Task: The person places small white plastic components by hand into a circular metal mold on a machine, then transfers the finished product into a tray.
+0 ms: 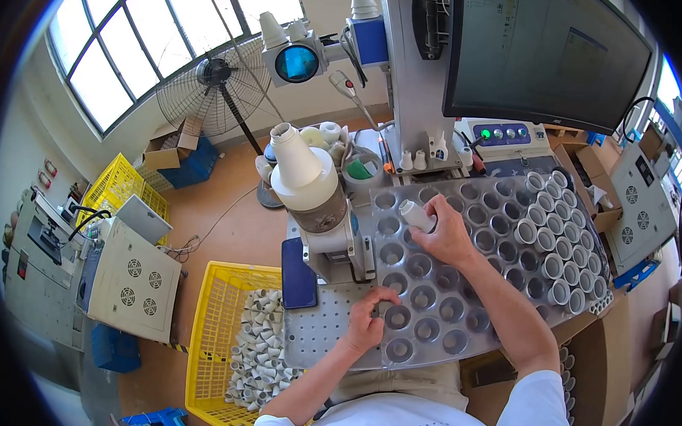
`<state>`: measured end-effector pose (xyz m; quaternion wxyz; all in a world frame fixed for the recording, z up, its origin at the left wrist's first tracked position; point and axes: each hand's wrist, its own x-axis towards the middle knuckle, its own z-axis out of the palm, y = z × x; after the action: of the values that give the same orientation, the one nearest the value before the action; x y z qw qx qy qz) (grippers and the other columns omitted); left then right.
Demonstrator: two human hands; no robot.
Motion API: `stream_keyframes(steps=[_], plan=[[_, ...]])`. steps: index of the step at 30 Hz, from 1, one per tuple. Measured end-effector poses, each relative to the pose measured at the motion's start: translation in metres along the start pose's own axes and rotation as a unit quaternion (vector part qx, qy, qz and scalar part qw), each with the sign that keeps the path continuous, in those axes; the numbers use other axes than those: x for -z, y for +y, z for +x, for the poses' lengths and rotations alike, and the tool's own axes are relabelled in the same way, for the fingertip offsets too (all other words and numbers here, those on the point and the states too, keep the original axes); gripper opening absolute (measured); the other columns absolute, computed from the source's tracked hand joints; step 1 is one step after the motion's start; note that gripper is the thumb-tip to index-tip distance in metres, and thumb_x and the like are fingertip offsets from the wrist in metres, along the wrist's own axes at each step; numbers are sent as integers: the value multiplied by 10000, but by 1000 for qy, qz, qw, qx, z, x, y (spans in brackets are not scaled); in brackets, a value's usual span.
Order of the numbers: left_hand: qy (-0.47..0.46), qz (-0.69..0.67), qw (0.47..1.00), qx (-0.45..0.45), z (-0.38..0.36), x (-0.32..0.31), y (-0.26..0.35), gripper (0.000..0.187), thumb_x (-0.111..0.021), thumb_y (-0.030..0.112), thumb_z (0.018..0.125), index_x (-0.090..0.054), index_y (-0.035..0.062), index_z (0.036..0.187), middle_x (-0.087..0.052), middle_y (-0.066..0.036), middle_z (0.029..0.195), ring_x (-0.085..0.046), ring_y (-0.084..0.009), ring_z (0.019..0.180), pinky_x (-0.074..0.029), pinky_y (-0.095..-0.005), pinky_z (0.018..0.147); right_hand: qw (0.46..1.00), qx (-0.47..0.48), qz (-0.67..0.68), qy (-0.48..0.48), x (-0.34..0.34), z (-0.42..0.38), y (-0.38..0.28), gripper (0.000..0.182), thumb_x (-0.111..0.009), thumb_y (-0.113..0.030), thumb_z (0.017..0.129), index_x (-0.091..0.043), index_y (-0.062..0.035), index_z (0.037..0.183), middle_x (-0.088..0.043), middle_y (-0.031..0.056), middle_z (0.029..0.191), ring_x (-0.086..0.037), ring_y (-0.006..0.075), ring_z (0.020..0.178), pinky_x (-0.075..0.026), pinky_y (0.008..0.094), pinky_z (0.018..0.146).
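Note:
My right hand [446,233] holds a small white cup-like part [417,215] between thumb and fingers, above the grey tray of round holes [435,344]. My left hand [367,319] rests near the tray's left edge, over the perforated metal plate [314,325], fingers curled; whether anything is between them is hidden. White round cups [553,265] fill the holes on the tray's right side. Left of the tray, a large white cone-shaped piece [303,167] sits on a machine fixture, under a head with a blue lens [297,63].
A yellow basket [201,336] of small white parts stands at lower left. A monitor [545,55] hangs at upper right above a control box [505,134]. A fan [214,72], a blue crate [189,166] and a beige cabinet [136,281] stand at left; cardboard boxes [594,173] at right.

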<state>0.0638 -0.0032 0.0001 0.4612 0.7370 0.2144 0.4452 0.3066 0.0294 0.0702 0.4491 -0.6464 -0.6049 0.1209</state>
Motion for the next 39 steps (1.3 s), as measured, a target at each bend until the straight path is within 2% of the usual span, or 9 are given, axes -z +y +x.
stream_keyframes(steps=[27,29,30,32,33,34,36,38,39], plan=[[-16,5,999,31,1,6,10,427,-350,6,619,-625,-49,941,-657,-129,933,-629,-235,925,-470,-297,916,1000,-23,18,-7,5,2,8,417,-794,-221,740,-483,-22,932,-610,176,798,-630,354,750,-494,407,704],[46,48,996,-59,13,22,24,253,-449,63,780,-617,-50,931,-654,-151,923,-630,-250,920,-483,-325,887,999,-22,37,-1,5,2,9,405,-797,-228,740,-497,-17,912,-606,163,788,-612,304,719,-489,386,692],[103,38,986,-129,26,35,34,278,-476,170,861,-611,-58,944,-648,-169,934,-629,-261,917,-485,-344,870,999,-23,37,-1,6,3,9,405,-797,-228,740,-497,-17,912,-606,163,788,-612,304,719,-489,386,692],[216,55,928,-299,74,70,42,580,-461,481,991,-597,-83,1007,-627,-217,985,-623,-285,898,-487,-386,825,998,-55,43,7,6,3,9,385,-800,-235,740,-507,-22,872,-578,107,761,-557,216,682,-468,349,667],[254,77,906,-331,102,88,66,489,-432,372,981,-595,-82,1065,-619,-220,1026,-612,-278,937,-471,-391,890,998,-53,42,3,6,4,10,385,-800,-235,740,-507,-22,872,-578,107,761,-557,216,682,-468,349,667],[293,143,903,-280,123,102,98,402,-411,242,922,-623,-72,1058,-625,-201,1089,-588,-279,998,-431,-387,970,996,-68,58,15,7,7,13,377,-804,-235,738,-509,-30,853,-555,73,753,-522,174,681,-453,325,657],[301,205,897,-250,170,122,136,393,-392,147,833,-658,-58,1036,-646,-165,1118,-559,-247,1074,-387,-351,1026,994,-79,66,24,14,19,4,369,-807,-234,736,-511,-39,834,-533,40,745,-487,132,681,-437,301,646],[316,102,943,-32,205,119,147,351,-425,137,791,-708,-43,894,-691,-137,1019,-579,-209,980,-425,-307,951,981,-50,181,45,21,35,-29,355,-814,-224,747,-511,-57,827,-506,0,753,-464,93,701,-420,272,638],[317,98,943,-31,209,124,147,351,-425,137,791,-708,-43,894,-691,-137,1019,-579,-209,980,-425,-307,951,973,-12,222,60,26,47,-68,350,-815,-219,751,-514,-56,825,-505,-3,757,-463,85,708,-416,263,639]])
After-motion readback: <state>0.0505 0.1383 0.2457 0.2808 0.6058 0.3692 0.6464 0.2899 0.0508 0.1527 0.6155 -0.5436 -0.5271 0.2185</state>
